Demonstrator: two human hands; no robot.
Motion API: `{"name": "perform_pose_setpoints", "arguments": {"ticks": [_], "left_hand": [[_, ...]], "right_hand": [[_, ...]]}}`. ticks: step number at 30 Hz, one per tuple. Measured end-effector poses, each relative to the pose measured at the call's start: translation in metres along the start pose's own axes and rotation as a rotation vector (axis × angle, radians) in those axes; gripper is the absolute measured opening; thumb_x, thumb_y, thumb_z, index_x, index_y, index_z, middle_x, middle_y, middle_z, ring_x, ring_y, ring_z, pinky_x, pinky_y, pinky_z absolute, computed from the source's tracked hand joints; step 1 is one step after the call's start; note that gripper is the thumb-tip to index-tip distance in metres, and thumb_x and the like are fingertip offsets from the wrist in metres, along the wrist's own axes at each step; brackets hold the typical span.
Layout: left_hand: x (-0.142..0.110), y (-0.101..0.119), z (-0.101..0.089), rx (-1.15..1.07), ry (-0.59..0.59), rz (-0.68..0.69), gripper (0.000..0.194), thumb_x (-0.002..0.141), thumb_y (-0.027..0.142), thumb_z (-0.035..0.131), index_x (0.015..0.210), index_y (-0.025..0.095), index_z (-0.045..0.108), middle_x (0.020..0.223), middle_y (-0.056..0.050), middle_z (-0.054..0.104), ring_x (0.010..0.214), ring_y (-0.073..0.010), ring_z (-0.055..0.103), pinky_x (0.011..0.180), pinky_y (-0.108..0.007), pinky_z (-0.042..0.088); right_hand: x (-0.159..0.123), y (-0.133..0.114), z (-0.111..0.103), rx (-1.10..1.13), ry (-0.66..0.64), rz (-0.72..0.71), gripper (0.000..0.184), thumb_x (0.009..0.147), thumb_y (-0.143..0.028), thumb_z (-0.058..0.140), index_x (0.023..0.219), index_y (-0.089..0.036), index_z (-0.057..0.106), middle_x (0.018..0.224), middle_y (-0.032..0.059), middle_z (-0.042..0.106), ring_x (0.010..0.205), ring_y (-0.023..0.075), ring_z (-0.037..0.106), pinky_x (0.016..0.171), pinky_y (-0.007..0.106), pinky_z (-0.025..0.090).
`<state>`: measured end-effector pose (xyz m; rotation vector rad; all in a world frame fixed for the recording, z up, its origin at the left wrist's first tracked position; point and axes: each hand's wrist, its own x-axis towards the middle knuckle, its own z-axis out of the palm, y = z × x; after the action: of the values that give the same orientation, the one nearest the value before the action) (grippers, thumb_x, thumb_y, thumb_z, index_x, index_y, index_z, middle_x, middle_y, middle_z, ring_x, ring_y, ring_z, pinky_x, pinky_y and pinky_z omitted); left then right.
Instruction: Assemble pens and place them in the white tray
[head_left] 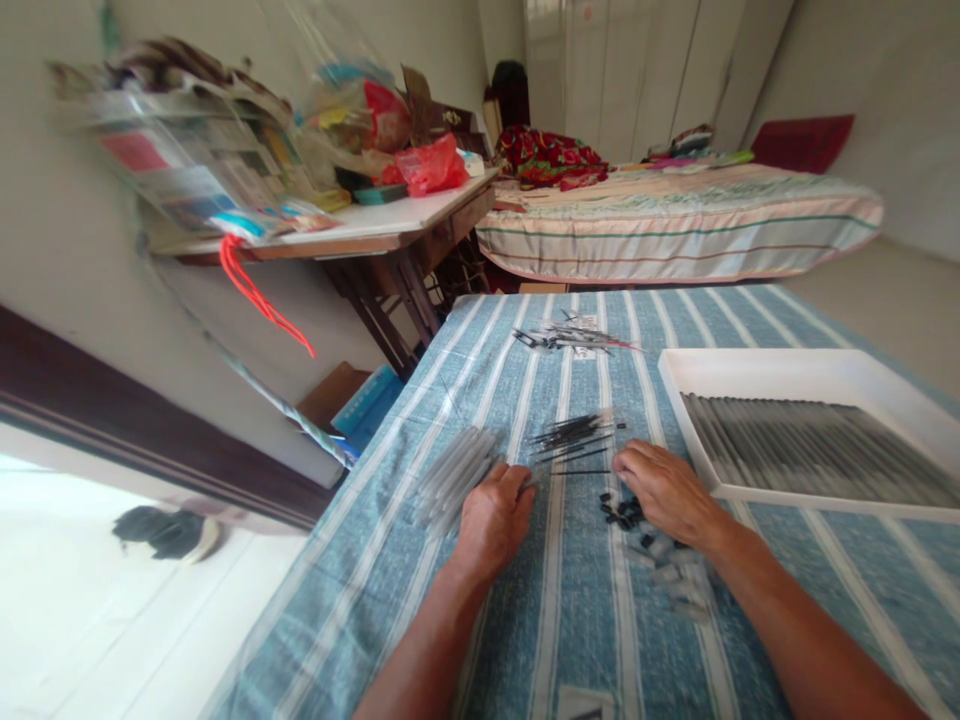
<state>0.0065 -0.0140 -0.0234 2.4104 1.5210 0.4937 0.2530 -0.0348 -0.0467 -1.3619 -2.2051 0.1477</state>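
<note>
My left hand [495,515] is closed in a pinch beside a bundle of translucent pen barrels [456,475]; a pale tip, seemingly of one barrel, shows at its fingers. My right hand [664,485] is closed too, its fingertips at the right end of a thin black pen refill [581,472]. That refill spans most of the gap between both hands. Just beyond it lies a loose pile of black refills [570,432]. Small black caps [621,510] sit under my right hand, with greyish translucent caps [679,580] nearer me, partly hidden by my wrist.
At right, a white tray [765,362] holds a row of grey pens [817,445]. Further back on the striped cloth [360,600] lies another pile of thin pieces [574,338]. A cluttered side table [375,235] stands left, a bed [675,230] behind.
</note>
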Motion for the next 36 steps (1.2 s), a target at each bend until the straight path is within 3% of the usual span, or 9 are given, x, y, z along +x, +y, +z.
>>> {"name": "perform_pose_setpoints", "arguments": {"ticks": [16, 26, 32, 36], "left_hand": [[0.001, -0.001, -0.006, -0.001, -0.047, 0.004, 0.014, 0.085, 0.020, 0.045, 0.085, 0.019, 0.058, 0.080, -0.003, 0.059, 0.074, -0.0154, 0.059, 0.067, -0.024, 0.041], [0.002, -0.002, -0.009, -0.144, -0.097, 0.075, 0.013, 0.082, 0.019, 0.048, 0.081, 0.018, 0.062, 0.078, -0.003, 0.062, 0.074, -0.0153, 0.058, 0.069, -0.025, 0.042], [0.004, 0.001, -0.021, -0.318, -0.217, 0.104, 0.013, 0.077, 0.018, 0.052, 0.075, 0.017, 0.064, 0.074, -0.002, 0.062, 0.072, -0.0144, 0.057, 0.066, -0.023, 0.041], [0.002, 0.002, -0.027, -0.499, -0.371, 0.070, 0.012, 0.076, 0.019, 0.053, 0.076, 0.016, 0.064, 0.067, 0.001, 0.057, 0.060, -0.0110, 0.051, 0.056, -0.020, 0.039]], "right_hand": [[-0.003, 0.004, 0.003, 0.140, 0.040, 0.028, 0.015, 0.091, -0.014, 0.035, 0.081, -0.020, 0.044, 0.076, 0.0023, 0.051, 0.069, 0.0155, 0.051, 0.064, 0.028, 0.039], [-0.002, 0.001, 0.001, 0.219, 0.010, 0.043, 0.014, 0.089, -0.015, 0.038, 0.080, -0.020, 0.048, 0.075, 0.0014, 0.052, 0.069, 0.0149, 0.052, 0.064, 0.027, 0.039], [0.000, -0.002, -0.007, 0.410, -0.018, 0.156, 0.012, 0.085, -0.019, 0.046, 0.076, -0.019, 0.054, 0.072, 0.0003, 0.058, 0.069, 0.0137, 0.055, 0.065, 0.025, 0.042], [0.001, -0.006, -0.016, 0.522, -0.060, 0.259, 0.014, 0.083, -0.022, 0.049, 0.072, -0.019, 0.057, 0.066, -0.0008, 0.060, 0.063, 0.0131, 0.056, 0.061, 0.025, 0.044]]}}
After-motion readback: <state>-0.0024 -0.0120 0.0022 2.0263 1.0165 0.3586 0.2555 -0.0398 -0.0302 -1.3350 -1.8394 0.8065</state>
